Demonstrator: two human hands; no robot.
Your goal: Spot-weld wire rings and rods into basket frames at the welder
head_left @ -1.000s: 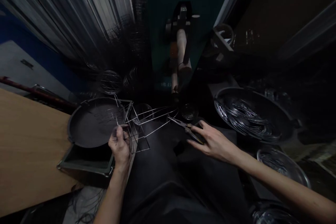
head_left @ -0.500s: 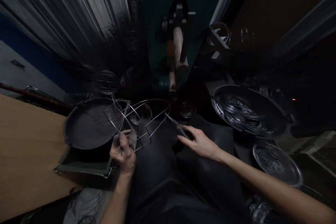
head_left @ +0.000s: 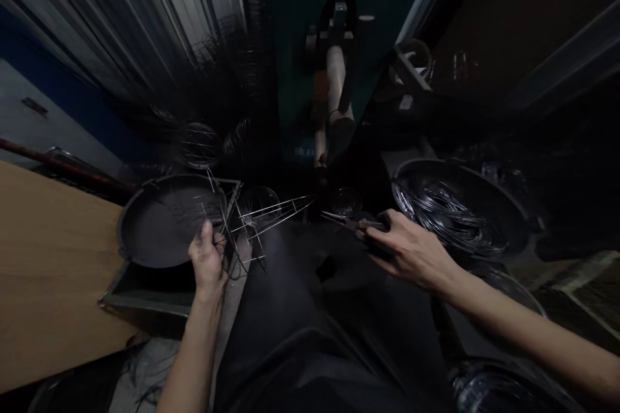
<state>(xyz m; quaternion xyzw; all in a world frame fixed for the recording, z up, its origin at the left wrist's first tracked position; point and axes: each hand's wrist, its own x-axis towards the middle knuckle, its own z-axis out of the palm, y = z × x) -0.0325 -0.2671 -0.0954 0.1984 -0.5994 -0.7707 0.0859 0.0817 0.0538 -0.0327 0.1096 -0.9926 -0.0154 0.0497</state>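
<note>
Several joined wires (head_left: 248,222), likely light but springy, suited gripping at one end; the left hand (head_left: 208,255) held them, the right hand (head_left: 407,245) pliers (head_left: 349,223).

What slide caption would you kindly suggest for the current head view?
Left hand holding a wire frame, right hand holding pliers, in dim light.

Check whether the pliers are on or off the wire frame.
Off the wire frame: a dark gap shows between its narrow end and the tips of the pliers in the right hand.
</note>
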